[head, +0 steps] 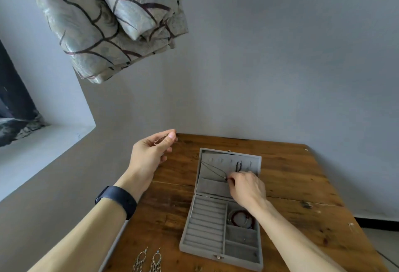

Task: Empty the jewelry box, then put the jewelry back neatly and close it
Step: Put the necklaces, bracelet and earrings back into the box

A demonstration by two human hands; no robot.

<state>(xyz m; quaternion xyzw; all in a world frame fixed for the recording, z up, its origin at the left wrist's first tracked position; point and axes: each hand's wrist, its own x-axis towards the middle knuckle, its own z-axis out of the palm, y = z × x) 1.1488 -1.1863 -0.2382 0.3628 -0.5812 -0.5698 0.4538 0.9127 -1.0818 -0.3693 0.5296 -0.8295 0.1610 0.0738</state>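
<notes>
— Item one, and its place?
— Jewelry box (222, 217), grey velvet, open; stands on the wooden table (302, 174) toward the near edge; lid laid back toward the far edge.

— Contents of the base?
— Ring rolls (205, 226) on the left side, bare; red bracelet (239, 217) in the far right compartment; the two compartments nearer the front hold nothing that can be made out.

— Contents of the lid?
— Thin dark necklace (212, 169), running slantwise from the lid's far left corner down to the right hand (246, 187); a second dark cord (238, 166) hanging from a hook beside it.

— State of that hand?
— Over the lid; fingertips pressed together, pinching the necklace's lower end.

— The other?
— Left hand (149, 155), raised at the table's far left corner; thumb and forefinger pinch a small metal piece (160, 140), kind uncertain; remaining fingers loosely curled; dark wristband (116, 200) on the wrist.

— Loose items?
— Pair of dangling earrings (149, 260), side by side at the near edge, left of the box.
</notes>
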